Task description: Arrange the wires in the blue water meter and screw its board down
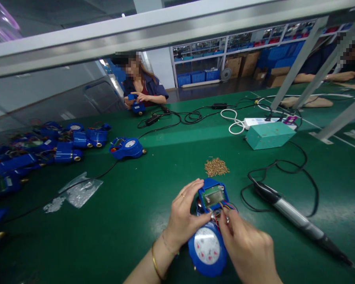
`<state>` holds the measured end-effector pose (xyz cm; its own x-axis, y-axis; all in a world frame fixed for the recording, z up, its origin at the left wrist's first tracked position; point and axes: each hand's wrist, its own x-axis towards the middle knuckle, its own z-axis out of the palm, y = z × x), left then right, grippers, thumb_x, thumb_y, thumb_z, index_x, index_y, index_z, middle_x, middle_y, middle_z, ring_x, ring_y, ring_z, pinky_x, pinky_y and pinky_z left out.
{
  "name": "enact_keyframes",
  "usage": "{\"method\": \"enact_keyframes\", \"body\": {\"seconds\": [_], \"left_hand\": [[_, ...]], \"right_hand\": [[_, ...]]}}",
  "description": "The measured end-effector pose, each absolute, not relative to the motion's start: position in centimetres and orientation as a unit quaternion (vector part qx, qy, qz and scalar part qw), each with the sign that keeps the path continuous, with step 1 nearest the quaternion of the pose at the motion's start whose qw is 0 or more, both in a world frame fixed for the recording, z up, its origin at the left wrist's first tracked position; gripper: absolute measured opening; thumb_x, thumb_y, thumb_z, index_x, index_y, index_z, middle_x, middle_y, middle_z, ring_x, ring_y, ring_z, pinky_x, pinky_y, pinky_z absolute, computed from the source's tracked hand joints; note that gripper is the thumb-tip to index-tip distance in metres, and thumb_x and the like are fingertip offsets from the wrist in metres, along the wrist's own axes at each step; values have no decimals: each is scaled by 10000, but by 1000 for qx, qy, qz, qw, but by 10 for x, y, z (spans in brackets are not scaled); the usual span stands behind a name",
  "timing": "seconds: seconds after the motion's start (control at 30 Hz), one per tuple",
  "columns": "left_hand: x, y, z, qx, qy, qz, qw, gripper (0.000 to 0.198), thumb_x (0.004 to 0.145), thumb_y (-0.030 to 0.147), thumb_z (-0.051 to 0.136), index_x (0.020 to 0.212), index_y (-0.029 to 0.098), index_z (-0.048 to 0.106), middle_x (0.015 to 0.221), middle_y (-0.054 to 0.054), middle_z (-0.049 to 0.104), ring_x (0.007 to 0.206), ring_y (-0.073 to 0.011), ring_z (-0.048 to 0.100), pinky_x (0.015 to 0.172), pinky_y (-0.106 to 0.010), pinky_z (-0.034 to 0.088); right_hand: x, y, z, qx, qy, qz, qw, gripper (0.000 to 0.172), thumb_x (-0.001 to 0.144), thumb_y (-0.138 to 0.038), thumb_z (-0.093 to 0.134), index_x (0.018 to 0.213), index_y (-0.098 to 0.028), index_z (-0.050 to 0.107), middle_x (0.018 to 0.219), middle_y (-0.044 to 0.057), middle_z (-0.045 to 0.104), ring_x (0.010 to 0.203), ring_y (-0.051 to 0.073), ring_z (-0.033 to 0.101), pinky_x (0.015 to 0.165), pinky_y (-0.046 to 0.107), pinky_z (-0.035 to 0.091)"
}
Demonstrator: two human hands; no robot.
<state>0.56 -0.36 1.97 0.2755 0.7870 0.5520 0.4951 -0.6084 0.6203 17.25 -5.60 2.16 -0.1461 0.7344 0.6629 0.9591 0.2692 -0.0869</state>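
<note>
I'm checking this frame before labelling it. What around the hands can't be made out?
Head view only:
- Dial figures on the blue meter: too small to read.
- Small part at the right hand fingertips: hidden by the fingers.
- The meter's wiring: partly covered by the left hand and the right.
- Brass screws: too small to count.
- Electric screwdriver: its tip is cut off by the right edge.

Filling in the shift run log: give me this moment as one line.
left hand: grips blue meter housing | right hand: fingertips at its wires | electric screwdriver: lying on mat, right | screw pile: beyond meter
</note>
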Motion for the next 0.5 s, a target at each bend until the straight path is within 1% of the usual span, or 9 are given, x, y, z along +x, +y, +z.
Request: {"method": "enact_keyframes", "body": {"seconds": [0.07,0.13,0.2,0.23,0.3,0.37,0.4,0.43,0.5], "left_hand": [[6,-5,19,769,426,443,174,684,704,135,805,1324,193,520,1316,-106,656,1233,-242,620,1094,-405,511],[7,-7,19,760,436,447,181,677,705,134,803,1319,201,525,1311,-97,660,1220,-236,629,1084,-399,521],[7,-8,18,754,439,452,186,669,707,137,799,1315,203,530,1312,-94,659,1219,-235,630,1078,-399,527],[7,-9,17,752,439,454,188,670,705,137,798,1316,204,531,1314,-93,658,1222,-235,629,1078,-400,526],[6,-9,16,751,438,455,191,672,702,138,797,1316,206,534,1314,-89,658,1227,-236,626,1080,-401,525],[6,-8,15,751,437,457,193,672,699,141,796,1314,207,535,1312,-87,659,1225,-237,628,1078,-402,526],[6,-8,15,750,436,458,193,671,699,145,797,1314,207,536,1311,-86,660,1224,-237,628,1077,-402,527],[6,-8,15,749,436,460,193,670,699,151,798,1313,208,535,1308,-86,661,1222,-237,629,1075,-402,528],[5,-7,14,749,434,461,193,669,703,161,799,1315,209,532,1308,-86,661,1221,-237,630,1072,-404,530]], "right_hand": [[173,-57,20,-569,-740,-206,293,357,1038,-207,406,773,-161,641,508,-14,606,396,124,600,428,270,340],[174,-57,17,-567,-740,-198,304,321,1029,-211,431,821,-146,668,557,3,649,411,125,616,432,264,354],[175,-55,14,-578,-729,-121,345,332,1025,-268,431,871,-139,696,561,2,659,387,124,603,413,252,363],[175,-54,13,-588,-718,-48,370,346,1014,-315,443,870,-143,707,526,-9,635,363,122,583,396,244,360],[176,-52,13,-612,-660,152,409,356,957,-411,502,847,-150,718,443,-36,550,331,117,528,370,223,343],[176,-50,15,-627,-549,357,422,358,872,-473,579,831,-143,713,416,-47,499,322,103,467,355,203,312],[176,-49,18,-628,-491,434,419,368,830,-492,616,832,-136,707,416,-47,498,315,92,435,348,195,290],[176,-48,21,-625,-441,493,414,385,792,-506,648,839,-128,701,419,-46,502,307,81,404,344,189,269],[177,-46,28,-610,-378,566,406,419,725,-516,708,844,-115,688,411,-44,508,289,62,362,339,175,237]]}}
